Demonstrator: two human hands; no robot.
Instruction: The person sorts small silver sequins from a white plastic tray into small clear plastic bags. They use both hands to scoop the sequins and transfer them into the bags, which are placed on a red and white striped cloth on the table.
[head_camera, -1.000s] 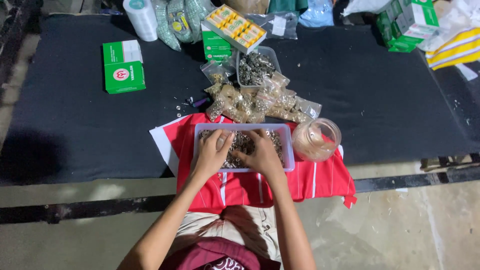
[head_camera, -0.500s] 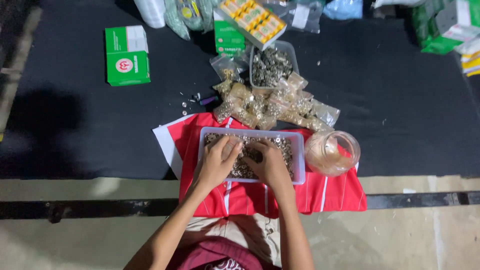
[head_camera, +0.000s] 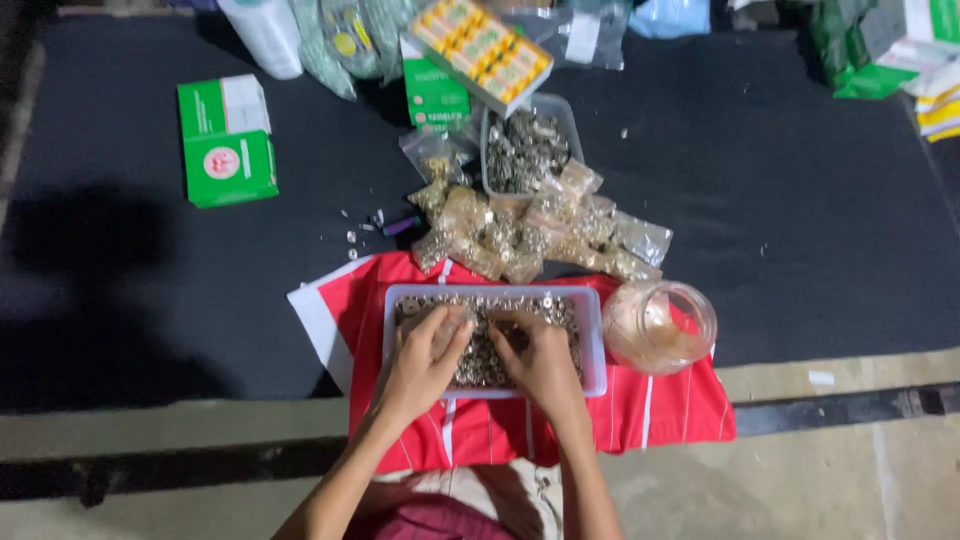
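Silvery little metal pieces are filling the shallow clear tray, which is sitting on a red cloth at the near edge of the table, and we are working both hands down among them. Our left hand is resting on the heap with its fingers loosely together, seemingly over a small clear bag, though we cannot tell whether it is gripping it; our right hand is curling its fingertips toward the left one, perhaps pinching a piece, which the view is hiding. To do this well, in our judgement, we are keeping both hands low inside the tray walls so nothing is spilling onto the cloth. Just beyond the tray, a pile of small filled bags is crowding the far rim, with a second tub of parts behind it. An open glass jar is standing just beside the tray's right end, close to our right elbow's path. Green boxes are lying well apart toward the far left corner.
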